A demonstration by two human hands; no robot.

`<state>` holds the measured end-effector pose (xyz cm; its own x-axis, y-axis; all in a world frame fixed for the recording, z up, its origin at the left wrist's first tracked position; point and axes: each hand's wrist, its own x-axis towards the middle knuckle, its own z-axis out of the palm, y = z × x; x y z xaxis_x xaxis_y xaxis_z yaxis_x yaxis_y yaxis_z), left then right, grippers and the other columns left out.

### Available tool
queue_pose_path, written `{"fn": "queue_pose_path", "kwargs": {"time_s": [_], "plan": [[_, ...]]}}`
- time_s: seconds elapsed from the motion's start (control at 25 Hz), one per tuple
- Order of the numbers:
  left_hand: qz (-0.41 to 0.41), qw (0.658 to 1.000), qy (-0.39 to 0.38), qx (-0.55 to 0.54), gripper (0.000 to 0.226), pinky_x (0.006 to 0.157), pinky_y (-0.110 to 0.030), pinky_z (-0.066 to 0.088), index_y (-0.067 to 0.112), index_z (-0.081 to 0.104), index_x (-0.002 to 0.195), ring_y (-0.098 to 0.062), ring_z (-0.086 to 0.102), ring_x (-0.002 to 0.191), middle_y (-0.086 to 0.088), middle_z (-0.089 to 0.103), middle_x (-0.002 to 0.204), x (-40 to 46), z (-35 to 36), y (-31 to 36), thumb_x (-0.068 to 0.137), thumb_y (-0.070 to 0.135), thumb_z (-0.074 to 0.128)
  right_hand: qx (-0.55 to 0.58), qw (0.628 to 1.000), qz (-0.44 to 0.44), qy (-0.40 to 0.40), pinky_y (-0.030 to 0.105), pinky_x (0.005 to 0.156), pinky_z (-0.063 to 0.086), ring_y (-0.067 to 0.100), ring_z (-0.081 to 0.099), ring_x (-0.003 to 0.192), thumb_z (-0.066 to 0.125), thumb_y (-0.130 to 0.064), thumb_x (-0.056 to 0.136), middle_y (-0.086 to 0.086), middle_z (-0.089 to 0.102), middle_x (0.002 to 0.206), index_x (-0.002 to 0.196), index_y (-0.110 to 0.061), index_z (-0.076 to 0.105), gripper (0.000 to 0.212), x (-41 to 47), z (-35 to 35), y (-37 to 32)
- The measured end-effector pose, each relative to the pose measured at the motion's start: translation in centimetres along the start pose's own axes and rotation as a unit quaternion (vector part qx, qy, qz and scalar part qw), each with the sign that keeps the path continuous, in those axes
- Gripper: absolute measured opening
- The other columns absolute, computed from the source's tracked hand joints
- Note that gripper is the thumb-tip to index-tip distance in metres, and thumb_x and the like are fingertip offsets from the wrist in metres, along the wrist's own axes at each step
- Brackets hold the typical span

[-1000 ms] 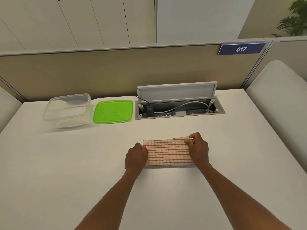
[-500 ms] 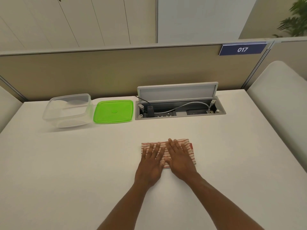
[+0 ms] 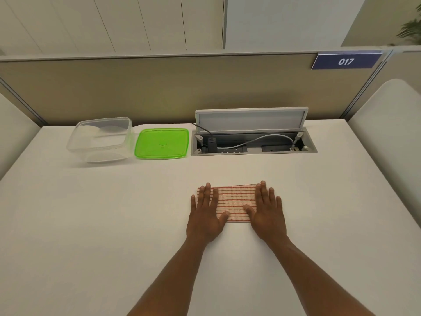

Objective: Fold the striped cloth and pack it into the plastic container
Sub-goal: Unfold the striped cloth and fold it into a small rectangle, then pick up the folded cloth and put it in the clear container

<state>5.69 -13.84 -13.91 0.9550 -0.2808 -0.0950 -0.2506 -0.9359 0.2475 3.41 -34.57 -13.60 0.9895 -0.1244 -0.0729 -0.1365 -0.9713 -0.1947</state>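
Note:
The striped cloth (image 3: 234,201), white with red lines, lies folded into a small flat rectangle on the white table in front of me. My left hand (image 3: 205,215) rests flat on its left end, fingers spread. My right hand (image 3: 266,213) presses flat on its right end, fingers spread too. Neither hand grips anything. The clear plastic container (image 3: 102,139) stands empty at the far left of the table, well away from both hands. Its green lid (image 3: 163,143) lies flat beside it on the right.
An open cable box (image 3: 252,142) with a raised flap, a plug and a grey cable is sunk into the table behind the cloth. A beige partition (image 3: 159,87) closes the far edge. White chair backs stand at both sides.
My hands went from pinching the cloth's ends to lying together on its middle, and have now slid apart to its left and right ends. The cloth lies flatter.

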Motion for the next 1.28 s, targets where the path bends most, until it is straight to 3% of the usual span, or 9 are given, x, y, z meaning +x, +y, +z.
{"fn": "queue_pose_path", "kwargs": {"time_s": [0.12, 0.24, 0.32, 0.4, 0.56, 0.64, 0.84, 1.0, 1.28], "plan": [[-0.014, 0.999, 0.031, -0.018, 0.076, 0.121, -0.049, -0.008, 0.024, -0.003, 0.157, -0.023, -0.014, 0.152, 0.0, -0.015, 0.164, -0.5, -0.5, -0.5, 0.096, 0.059, 0.027, 0.078, 0.994, 0.075, 0.008, 0.045, 0.12, 0.017, 0.03, 0.017, 0.147, 0.038, -0.057, 0.093, 0.01, 0.01, 0.162, 0.153, -0.013, -0.001, 0.084, -0.3, -1.0, 0.5], [-0.159, 0.98, 0.081, -0.088, 0.066, 0.117, -0.049, 0.019, 0.019, 0.017, 0.155, -0.029, 0.022, 0.147, -0.004, 0.015, 0.164, -1.3, -1.3, -0.1, 0.099, 0.049, 0.034, 0.087, 0.987, 0.129, 0.043, 0.046, 0.097, 0.044, 0.031, 0.048, 0.119, 0.054, -0.044, 0.09, 0.013, 0.05, 0.134, 0.141, -0.008, 0.03, 0.067, -0.2, -2.3, -0.2], [-0.249, 0.96, 0.084, -0.101, 0.054, 0.102, -0.047, 0.034, 0.018, 0.035, 0.145, -0.03, 0.045, 0.127, -0.008, 0.042, 0.148, -1.2, -2.3, 0.7, 0.099, 0.046, 0.038, 0.119, 0.98, 0.156, 0.041, 0.045, 0.086, 0.048, 0.031, 0.05, 0.108, 0.059, -0.035, 0.087, 0.013, 0.052, 0.121, 0.127, -0.009, 0.041, 0.051, -0.1, -2.9, -1.2], [-0.289, 0.947, 0.062, -0.127, 0.045, 0.097, -0.046, 0.036, 0.017, 0.045, 0.133, -0.031, 0.055, 0.114, -0.009, 0.052, 0.131, -0.5, -3.4, 1.6, 0.098, 0.044, 0.043, 0.165, 0.969, 0.183, 0.024, 0.044, 0.084, 0.049, 0.035, 0.052, 0.105, 0.064, -0.028, 0.085, 0.015, 0.05, 0.118, 0.121, -0.007, 0.044, 0.046, -0.2, -3.3, -1.8], [-0.368, 0.883, 0.029, -0.292, 0.038, 0.099, -0.045, 0.042, 0.016, 0.057, 0.122, -0.03, 0.06, 0.113, -0.006, 0.062, 0.122, 0.7, -4.3, 1.2, 0.089, 0.035, 0.061, 0.245, 0.942, 0.23, -0.005, 0.044, 0.086, 0.05, 0.041, 0.059, 0.103, 0.068, -0.019, 0.081, 0.019, 0.049, 0.117, 0.117, -0.004, 0.043, 0.046, 0.1, -3.8, -1.8], [-0.365, 0.856, 0.017, -0.365, 0.036, 0.097, -0.04, 0.049, 0.014, 0.065, 0.117, -0.028, 0.063, 0.11, -0.005, 0.07, 0.117, 0.7, -4.4, 0.3, 0.085, 0.03, 0.068, 0.27, 0.93, 0.249, -0.017, 0.041, 0.085, 0.049, 0.039, 0.06, 0.105, 0.069, -0.016, 0.078, 0.019, 0.055, 0.117, 0.115, -0.003, 0.042, 0.048, 0.2, -4.0, -1.6], [-0.349, 0.83, -0.02, -0.434, 0.034, 0.095, -0.041, 0.055, 0.006, 0.073, 0.111, -0.03, 0.068, 0.102, -0.011, 0.074, 0.11, 0.2, -4.6, -1.1, 0.083, 0.025, 0.073, 0.319, 0.906, 0.271, -0.069, 0.04, 0.089, 0.053, 0.034, 0.063, 0.106, 0.077, -0.017, 0.073, 0.017, 0.067, 0.115, 0.115, 0.002, 0.052, 0.052, 0.6, -4.5, -0.9], [-0.319, 0.847, -0.013, -0.426, 0.027, 0.094, -0.042, 0.054, 0.008, 0.07, 0.111, -0.027, 0.067, 0.101, -0.009, 0.073, 0.11, -0.8, -5.2, -0.9, 0.089, 0.024, 0.064, 0.329, 0.909, 0.229, -0.112, 0.039, 0.09, 0.053, 0.031, 0.065, 0.102, 0.074, -0.017, 0.075, 0.015, 0.07, 0.111, 0.11, -0.003, 0.066, 0.039, 0.0, -4.4, -0.8], [-0.298, 0.87, 0.01, -0.392, 0.027, 0.094, -0.043, 0.053, 0.008, 0.064, 0.115, -0.028, 0.064, 0.105, -0.009, 0.069, 0.115, -1.6, -6.4, -2.4, 0.093, 0.022, 0.058, 0.411, 0.883, 0.201, -0.105, 0.037, 0.081, 0.054, 0.024, 0.064, 0.096, 0.069, -0.01, 0.075, 0.007, 0.069, 0.107, 0.108, -0.009, 0.061, 0.034, -0.6, -5.2, -2.8]]}}
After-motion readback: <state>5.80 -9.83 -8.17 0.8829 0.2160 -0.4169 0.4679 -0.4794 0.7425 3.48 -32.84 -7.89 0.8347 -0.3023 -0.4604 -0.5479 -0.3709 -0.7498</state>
